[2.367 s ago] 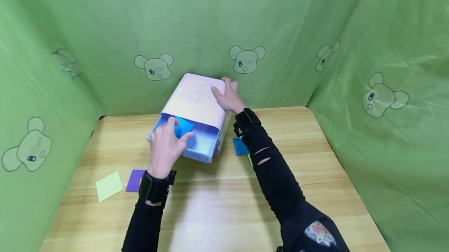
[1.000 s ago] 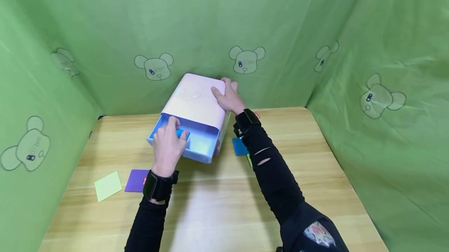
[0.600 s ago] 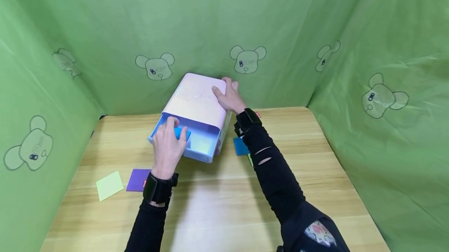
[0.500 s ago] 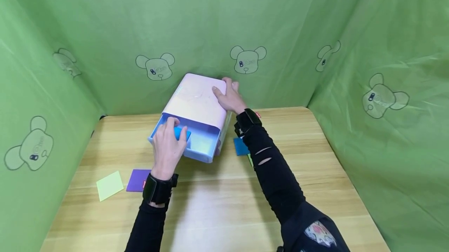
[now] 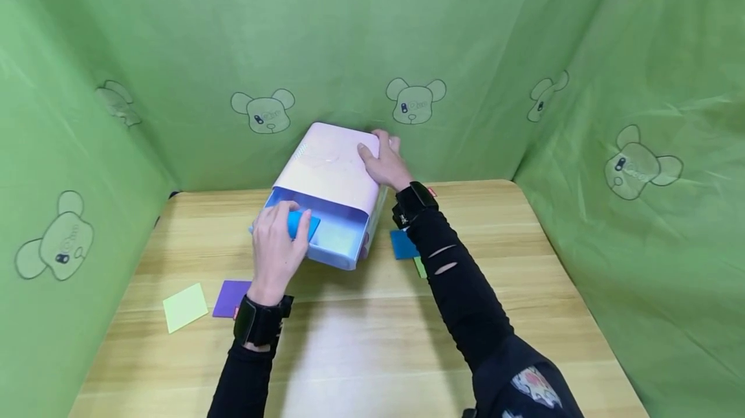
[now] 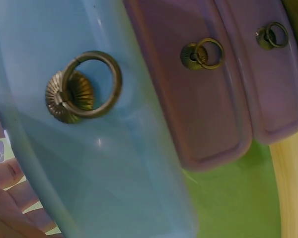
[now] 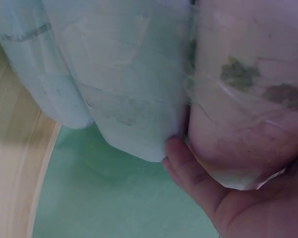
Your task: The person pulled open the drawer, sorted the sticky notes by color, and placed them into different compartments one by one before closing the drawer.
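Note:
A small chest of drawers [image 5: 328,169] with a pale pink top stands at the back of the table, its upper blue drawer [image 5: 336,243] pulled out. Over that drawer my left hand [image 5: 276,253] pinches a thin blue square pad [image 5: 312,224] between thumb and fingers. My right hand [image 5: 385,162] grips the chest's rear right corner, thumb on top. The left wrist view shows the blue drawer front [image 6: 139,173] with its brass ring pull [image 6: 116,87], and pink drawers [image 6: 208,109] below. In the right wrist view, fingers [image 7: 188,171] touch the chest's side.
A pale green square [image 5: 185,308] and a purple square [image 5: 230,298] with a red tag lie at the left on the wooden table [image 5: 361,366]. Another blue square [image 5: 404,244] and a green one [image 5: 420,267] lie near the right forearm. Green cloth [image 5: 337,23] encloses the table.
My left hand reached down into the drawer with the blue square pad, and has since shifted slightly back toward me with the pad showing more. The right hand keeps its grip on the chest.

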A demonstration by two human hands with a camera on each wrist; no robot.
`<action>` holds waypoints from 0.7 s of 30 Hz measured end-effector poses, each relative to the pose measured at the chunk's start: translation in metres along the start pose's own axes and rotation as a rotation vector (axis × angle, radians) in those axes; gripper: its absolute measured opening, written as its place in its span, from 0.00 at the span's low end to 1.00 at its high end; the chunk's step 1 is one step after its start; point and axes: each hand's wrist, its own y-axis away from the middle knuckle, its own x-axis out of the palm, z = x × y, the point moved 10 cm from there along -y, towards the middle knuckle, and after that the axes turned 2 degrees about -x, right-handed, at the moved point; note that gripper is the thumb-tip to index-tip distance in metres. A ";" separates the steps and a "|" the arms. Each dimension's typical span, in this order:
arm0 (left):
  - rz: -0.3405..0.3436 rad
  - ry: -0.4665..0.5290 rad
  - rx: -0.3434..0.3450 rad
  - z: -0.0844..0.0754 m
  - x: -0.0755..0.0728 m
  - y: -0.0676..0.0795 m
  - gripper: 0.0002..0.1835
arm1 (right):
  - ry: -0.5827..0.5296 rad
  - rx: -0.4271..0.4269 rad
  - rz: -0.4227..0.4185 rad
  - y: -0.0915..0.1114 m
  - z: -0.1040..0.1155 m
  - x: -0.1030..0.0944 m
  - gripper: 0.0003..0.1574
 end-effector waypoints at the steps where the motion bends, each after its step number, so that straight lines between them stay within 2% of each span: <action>1: -0.006 0.000 0.003 0.001 -0.001 0.000 0.13 | -0.002 -0.004 -0.005 0.000 -0.001 0.000 0.42; 4: -0.003 -0.008 0.003 0.003 -0.006 -0.005 0.15 | -0.031 -0.026 -0.012 0.001 -0.002 -0.002 0.41; 6: 0.027 -0.021 -0.006 0.006 -0.008 -0.009 0.17 | -0.046 -0.051 -0.008 0.002 -0.003 -0.002 0.41; 9: 0.114 -0.052 -0.010 0.009 -0.006 -0.016 0.20 | -0.070 -0.086 -0.004 0.006 -0.008 -0.004 0.42; 15: 0.325 -0.115 -0.007 0.015 0.008 -0.026 0.28 | -0.117 -0.152 -0.044 0.022 -0.014 -0.011 0.43; 21: 0.420 -0.132 -0.026 0.025 0.017 -0.029 0.29 | -0.143 -0.183 -0.057 0.042 -0.018 -0.014 0.45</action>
